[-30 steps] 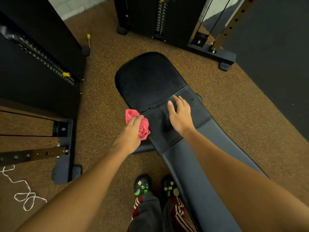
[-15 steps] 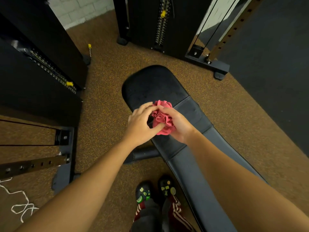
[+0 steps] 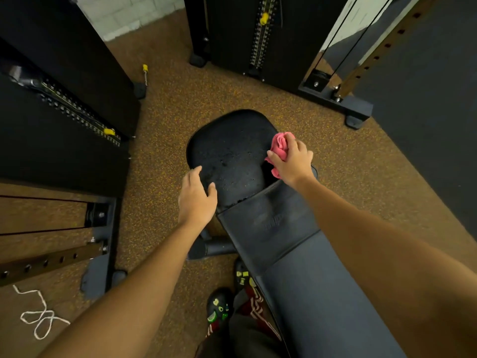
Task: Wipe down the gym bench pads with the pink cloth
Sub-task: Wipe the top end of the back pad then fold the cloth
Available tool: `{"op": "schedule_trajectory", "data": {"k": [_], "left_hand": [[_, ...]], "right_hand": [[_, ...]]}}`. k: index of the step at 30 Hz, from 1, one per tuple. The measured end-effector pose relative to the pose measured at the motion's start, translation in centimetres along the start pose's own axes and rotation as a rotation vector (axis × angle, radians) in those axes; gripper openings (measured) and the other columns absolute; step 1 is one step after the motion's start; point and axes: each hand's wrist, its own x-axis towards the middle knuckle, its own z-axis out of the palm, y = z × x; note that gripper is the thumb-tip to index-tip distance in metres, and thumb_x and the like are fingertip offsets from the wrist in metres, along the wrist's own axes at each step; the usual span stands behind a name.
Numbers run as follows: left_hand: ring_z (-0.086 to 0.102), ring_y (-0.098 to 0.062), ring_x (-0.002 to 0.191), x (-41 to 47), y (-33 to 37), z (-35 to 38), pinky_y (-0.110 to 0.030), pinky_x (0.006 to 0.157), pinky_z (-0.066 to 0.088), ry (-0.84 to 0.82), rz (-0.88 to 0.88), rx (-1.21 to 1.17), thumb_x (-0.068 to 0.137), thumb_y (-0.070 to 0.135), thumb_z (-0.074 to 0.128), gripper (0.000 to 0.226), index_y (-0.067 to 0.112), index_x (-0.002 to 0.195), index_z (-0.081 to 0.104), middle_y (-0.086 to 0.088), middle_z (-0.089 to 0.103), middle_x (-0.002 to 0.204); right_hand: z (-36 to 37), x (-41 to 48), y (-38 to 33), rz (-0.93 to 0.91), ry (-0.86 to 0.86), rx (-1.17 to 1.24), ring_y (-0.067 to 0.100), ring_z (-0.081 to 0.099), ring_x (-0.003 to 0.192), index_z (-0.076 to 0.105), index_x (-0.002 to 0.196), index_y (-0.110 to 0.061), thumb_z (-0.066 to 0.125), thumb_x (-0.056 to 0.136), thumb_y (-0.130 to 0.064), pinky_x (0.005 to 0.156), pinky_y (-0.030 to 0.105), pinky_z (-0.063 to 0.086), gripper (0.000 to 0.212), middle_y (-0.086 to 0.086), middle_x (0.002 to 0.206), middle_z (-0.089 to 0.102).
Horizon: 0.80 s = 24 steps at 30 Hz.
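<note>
Cloth, pink, bunched in right hand, which grips it at right edge of seat pad; part hidden under fingers. Left hand rests loose-fingered on pad's left edge. Back pad cut off below.

Our right hand gripped the bunched pink cloth against the right edge of the black seat pad. Our left hand rested on that pad's near left edge, its fingers loosely spread. The grey back pad ran toward us, just beside our shoes on the speckled floor.
</note>
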Motion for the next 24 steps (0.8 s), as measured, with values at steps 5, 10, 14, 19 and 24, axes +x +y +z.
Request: {"op": "schedule_trajectory", "data": {"k": [5,10,14,19,24], "left_hand": [[0.032,-0.027,0.136,2.4,0.2,1.1,-0.043,0.109,0.033,0.038,-0.026,0.04,0.096,0.027,0.045,0.055,0.013,0.145,0.024,-0.011,0.027,0.15],[0.024,-0.028,0.141,3.2,-0.9,1.9,-0.045,0.113,0.028,0.013,-0.068,0.071,0.097,0.027,0.045,0.061,0.012,0.148,0.016,-0.011,0.018,0.154],[0.016,-0.026,0.144,4.4,-1.1,2.4,-0.04,0.115,0.02,-0.006,-0.113,0.094,0.097,0.03,0.043,0.066,0.012,0.149,0.008,-0.011,0.012,0.156],[0.013,-0.026,0.144,4.6,-1.2,2.7,-0.04,0.115,0.019,-0.043,-0.094,0.141,0.097,0.033,0.041,0.067,0.012,0.15,0.005,-0.011,0.01,0.157],[0.017,-0.024,0.144,5.0,-1.7,2.0,-0.042,0.115,0.022,-0.039,-0.052,0.133,0.098,0.03,0.041,0.064,0.013,0.15,0.006,-0.011,0.015,0.156]], "right_hand": [[1.1,2.6,0.8,-0.051,-0.057,-0.21,0.035,0.021,0.133,0.014,0.15,-0.026,0.043,0.095,-0.047,0.107,0.047,0.024,0.065,0.005,0.155,0.017],[4.1,1.6,0.4,-0.131,-0.061,-0.333,0.032,0.018,0.137,0.013,0.15,-0.025,0.036,0.098,-0.045,0.107,0.047,0.02,0.061,0.0,0.158,0.009],[6.1,-1.6,-0.1,-0.37,-0.101,-0.489,0.033,0.025,0.131,0.012,0.151,-0.023,0.032,0.099,-0.04,0.102,0.043,0.023,0.058,0.001,0.158,0.009],[4.4,0.6,1.0,-0.266,-0.031,-0.595,0.034,0.026,0.13,0.014,0.15,-0.023,0.029,0.101,-0.032,0.102,0.044,0.026,0.053,0.002,0.158,0.009],[3.5,2.0,0.9,-0.078,-0.012,-0.534,0.035,0.023,0.132,0.012,0.151,-0.022,0.031,0.099,-0.036,0.104,0.045,0.022,0.057,0.005,0.158,0.009]]}}
